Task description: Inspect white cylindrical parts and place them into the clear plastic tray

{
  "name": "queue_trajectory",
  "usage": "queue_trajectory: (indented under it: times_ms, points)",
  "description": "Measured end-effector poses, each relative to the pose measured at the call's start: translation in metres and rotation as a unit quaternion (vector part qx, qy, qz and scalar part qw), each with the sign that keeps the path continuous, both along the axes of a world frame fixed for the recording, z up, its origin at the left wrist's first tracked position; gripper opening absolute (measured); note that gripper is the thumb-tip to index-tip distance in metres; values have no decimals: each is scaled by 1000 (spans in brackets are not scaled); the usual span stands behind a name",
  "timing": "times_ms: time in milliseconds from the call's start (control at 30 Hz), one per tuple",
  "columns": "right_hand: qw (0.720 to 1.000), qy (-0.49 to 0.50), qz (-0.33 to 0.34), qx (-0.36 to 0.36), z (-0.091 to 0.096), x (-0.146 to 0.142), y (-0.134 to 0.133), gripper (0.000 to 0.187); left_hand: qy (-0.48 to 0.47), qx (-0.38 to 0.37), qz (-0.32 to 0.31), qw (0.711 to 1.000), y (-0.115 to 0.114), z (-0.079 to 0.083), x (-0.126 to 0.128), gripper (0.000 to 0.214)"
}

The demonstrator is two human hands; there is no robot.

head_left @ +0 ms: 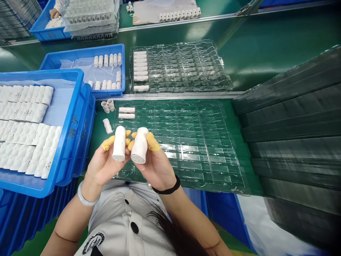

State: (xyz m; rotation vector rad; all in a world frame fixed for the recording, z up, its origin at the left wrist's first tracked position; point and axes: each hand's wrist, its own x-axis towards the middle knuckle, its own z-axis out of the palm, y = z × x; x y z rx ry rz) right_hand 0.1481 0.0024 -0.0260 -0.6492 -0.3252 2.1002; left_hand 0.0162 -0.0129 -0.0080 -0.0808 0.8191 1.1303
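My left hand (105, 161) grips a white ceramic cylinder (119, 143) upright, and my right hand (154, 167) grips a second one (140, 145), tilted slightly. Both hands wear yellow finger cots and hold the pieces close together, with small holes showing on the end of the right-hand piece. Beneath them lies a clear plastic blister tray (186, 149). Near its left edge are two white cylinders lying flat (126, 113). A short white piece (108, 126) and a pair of hollow ones (108, 105) lie on the green bench beside it.
On the left, a blue crate (82, 113) holds rows of white pieces, and a second blue crate (82, 51) stands behind it. A partly filled clear tray (181, 65) lies ahead. Dark stacked trays (287, 135) rise on the right. A co-worker's hand (54, 13) works at the top left.
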Motion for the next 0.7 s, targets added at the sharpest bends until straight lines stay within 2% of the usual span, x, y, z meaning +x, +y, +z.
queue_trajectory:
  times_ms: [133, 333, 700]
  points:
    - [999, -13, 3, 45, 0, 3, -1, 46, -17, 8, 2, 1000, 0, 2, 0, 41]
    - [998, -33, 11, 56, 4, 3, -2, 45, -1, 29, -3, 1000, 0, 3, 0, 41]
    - [995, -65, 1, 77, 0, 2, -3, 43, 38, 43, -7, 998, 0, 2, 0, 39]
